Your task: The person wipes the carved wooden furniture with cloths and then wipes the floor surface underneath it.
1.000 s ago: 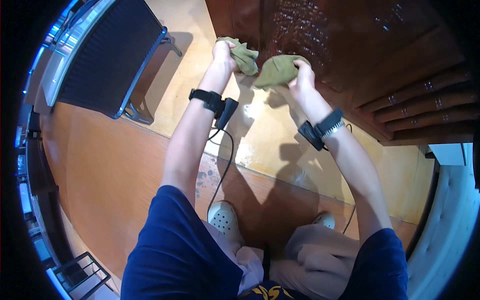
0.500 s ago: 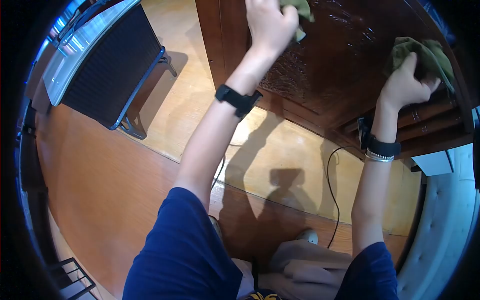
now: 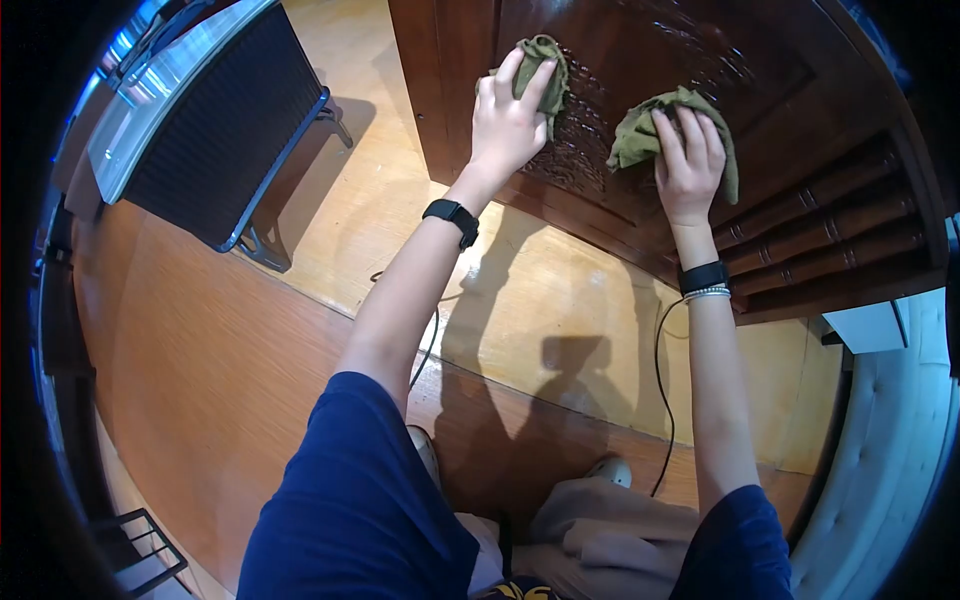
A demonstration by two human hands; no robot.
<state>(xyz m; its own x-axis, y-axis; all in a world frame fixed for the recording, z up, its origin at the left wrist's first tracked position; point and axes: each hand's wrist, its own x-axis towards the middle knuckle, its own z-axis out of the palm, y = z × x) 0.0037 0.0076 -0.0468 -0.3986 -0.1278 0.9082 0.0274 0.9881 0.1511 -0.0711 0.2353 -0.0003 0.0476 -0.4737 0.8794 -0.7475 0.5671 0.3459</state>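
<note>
A dark, carved wooden panel point(image 3: 620, 215) with a glossy surface and turned spindles on its right side fills the upper right. My left hand point(image 3: 508, 120) presses a crumpled green cloth point(image 3: 545, 85) against the carving near the panel's left part. Further right, my right hand point(image 3: 690, 165) has its fingers over a second green cloth point(image 3: 640, 135), spread flat on the panel left of the spindles. Both hands wear black wristbands; a beaded bracelet is also on my right wrist.
At the upper left stands a table point(image 3: 215, 130) with a dark ribbed side and metal legs. A black cable point(image 3: 660, 380) runs across the wooden floor point(image 3: 220, 330) near my feet. A pale tufted sofa point(image 3: 885, 440) lines the right edge. A black wire rack point(image 3: 150, 545) is at lower left.
My left hand and its cloth have moved down the panel. My right hand and its cloth have moved left, away from the panel's right edge.
</note>
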